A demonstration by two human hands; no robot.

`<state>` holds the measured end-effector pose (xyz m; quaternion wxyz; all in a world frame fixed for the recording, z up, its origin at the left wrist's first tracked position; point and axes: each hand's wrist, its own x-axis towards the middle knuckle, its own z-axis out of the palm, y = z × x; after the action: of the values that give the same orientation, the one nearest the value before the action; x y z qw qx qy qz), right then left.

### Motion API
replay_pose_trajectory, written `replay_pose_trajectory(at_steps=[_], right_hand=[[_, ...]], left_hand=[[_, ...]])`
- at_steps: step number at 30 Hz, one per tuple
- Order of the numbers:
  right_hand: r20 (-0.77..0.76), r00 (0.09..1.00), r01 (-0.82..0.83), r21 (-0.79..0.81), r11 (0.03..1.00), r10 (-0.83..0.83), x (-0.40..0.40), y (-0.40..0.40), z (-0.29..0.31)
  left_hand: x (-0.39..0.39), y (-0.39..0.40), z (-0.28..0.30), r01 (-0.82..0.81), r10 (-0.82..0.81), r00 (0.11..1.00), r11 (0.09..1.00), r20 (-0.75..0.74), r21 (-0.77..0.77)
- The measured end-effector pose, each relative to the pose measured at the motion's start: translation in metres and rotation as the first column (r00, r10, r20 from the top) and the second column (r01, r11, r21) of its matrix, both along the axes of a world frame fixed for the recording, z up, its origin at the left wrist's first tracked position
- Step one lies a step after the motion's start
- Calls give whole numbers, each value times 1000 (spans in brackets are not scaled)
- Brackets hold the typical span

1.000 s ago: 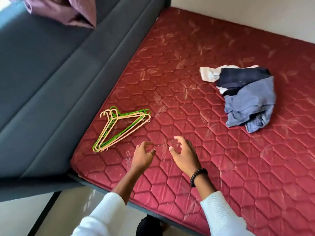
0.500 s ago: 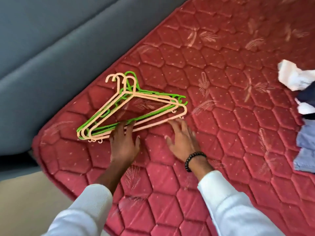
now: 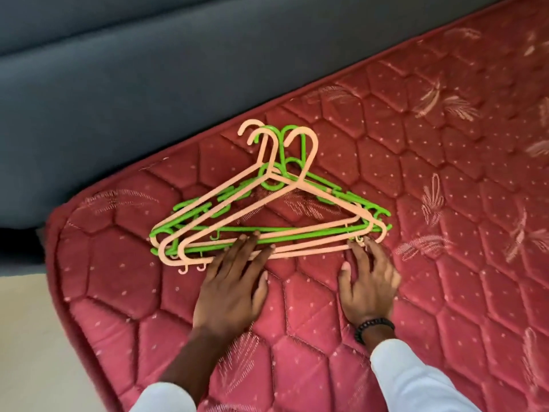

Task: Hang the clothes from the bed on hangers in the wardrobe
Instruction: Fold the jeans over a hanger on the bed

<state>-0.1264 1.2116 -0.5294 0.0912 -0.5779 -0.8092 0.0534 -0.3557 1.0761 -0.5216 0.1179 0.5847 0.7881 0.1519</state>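
A stack of several plastic hangers [image 3: 300, 230], peach and green, lies flat on the red quilted mattress [image 3: 445, 233] near its corner, hooks pointing away from me. My left hand [image 3: 234, 281] lies palm down with straight fingers touching the bottom bars of the stack. My right hand [image 3: 368, 281], with a black bead bracelet at the wrist, rests on the mattress with its fingertips at the right end of the hangers. The clothes are out of view.
A grey padded bed frame [image 3: 148, 84] runs along the mattress's far left side. The mattress corner [image 3: 59, 233] is at the left, with pale floor [image 3: 29, 337] below it.
My view has closed in on the hangers, and the clothes pile has left the frame. Both hands moved forward from above the mattress onto the hangers' lower edge.
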Motion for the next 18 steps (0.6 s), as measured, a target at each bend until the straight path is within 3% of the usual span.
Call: replay_pose_trajectory(at_steps=[8, 13, 16, 18], right_hand=[[-120, 992, -31, 84, 996, 41, 0, 1, -21], [-181, 978, -70, 165, 984, 100, 3, 7, -26], [-229, 963, -98, 193, 976, 142, 9, 7, -22], [-233, 953, -152, 183, 971, 193, 13, 13, -17]], left_hand=[[-2, 1, -14, -15, 22, 998, 991, -58, 130], [9, -1, -11, -138, 196, 967, 940, -162, 313], [27, -9, -6, -217, 285, 929, 937, -238, 275], [47, -16, -4, -301, 344, 915, 930, -208, 212]])
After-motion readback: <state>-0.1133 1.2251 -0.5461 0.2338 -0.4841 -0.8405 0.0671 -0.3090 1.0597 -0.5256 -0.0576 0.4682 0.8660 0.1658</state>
